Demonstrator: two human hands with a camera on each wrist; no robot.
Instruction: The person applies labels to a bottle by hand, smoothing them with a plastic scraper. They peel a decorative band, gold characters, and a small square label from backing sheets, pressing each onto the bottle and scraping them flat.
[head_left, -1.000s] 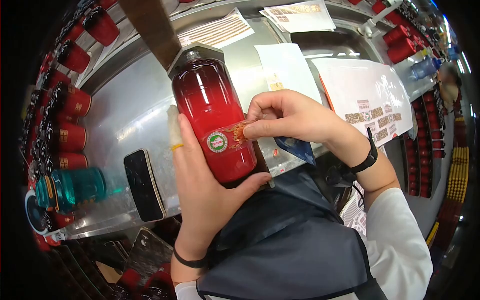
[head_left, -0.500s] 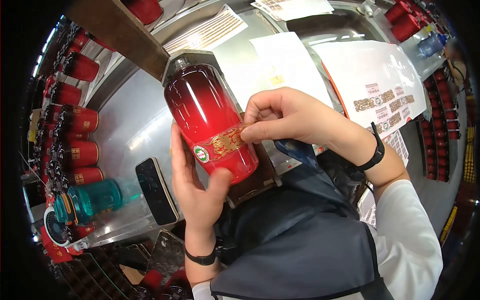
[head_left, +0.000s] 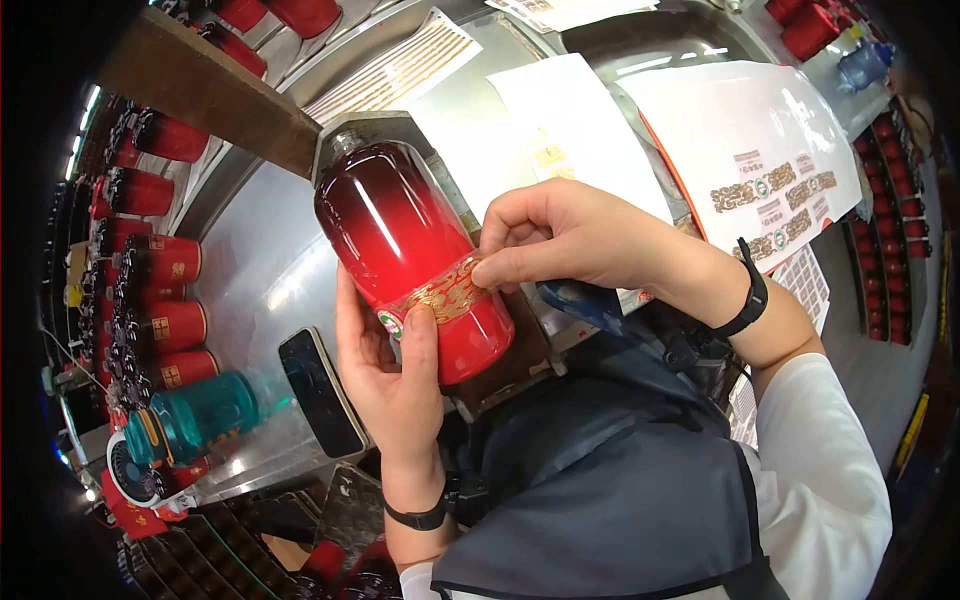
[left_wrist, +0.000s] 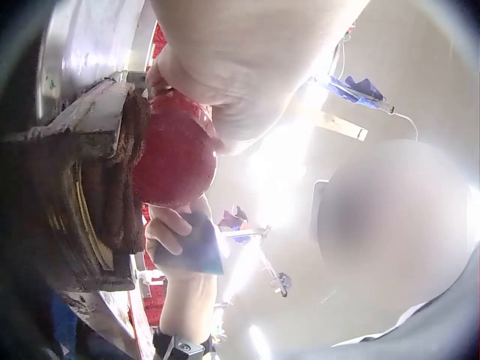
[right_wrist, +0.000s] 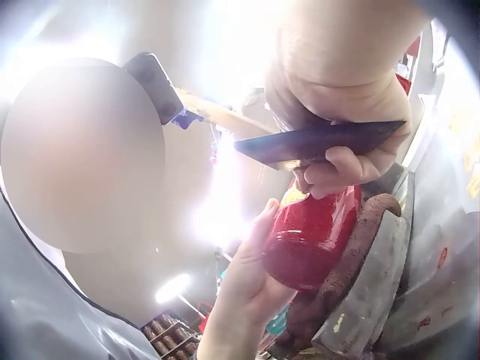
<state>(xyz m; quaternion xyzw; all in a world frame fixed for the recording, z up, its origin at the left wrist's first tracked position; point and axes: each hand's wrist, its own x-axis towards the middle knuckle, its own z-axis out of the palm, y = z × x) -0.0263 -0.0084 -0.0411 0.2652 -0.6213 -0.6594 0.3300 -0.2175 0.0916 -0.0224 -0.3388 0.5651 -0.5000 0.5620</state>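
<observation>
A red glass bottle [head_left: 385, 215] with a dark shoulder lies tilted in a metal-edged cradle [head_left: 408, 128] with brown padding [right_wrist: 361, 244]. Around its lower part runs a clear strip with gold pattern [head_left: 450, 293] and a round green-white emblem at its left end. The left hand [head_left: 392, 395] holds the bottle from the left, thumb pressing on the strip beside the emblem. At the strip's right end, the right hand [head_left: 590, 240] pinches it between thumb and forefinger. Its other fingers curl round a dark flat blade [right_wrist: 322, 142]. The bottle's underside is hidden.
A phone [head_left: 322, 390] and a teal bottle [head_left: 205, 415] lie at left, near many red jars [head_left: 165, 260]. White sheets [head_left: 570, 120] and a label sheet [head_left: 745, 130] lie at right. A brown beam [head_left: 215, 95] reaches the cradle.
The bottle has turned, carrying the emblem to its left side and bringing more gold pattern to the front. The left hand shifted its hold, and its thumb came down on the strip.
</observation>
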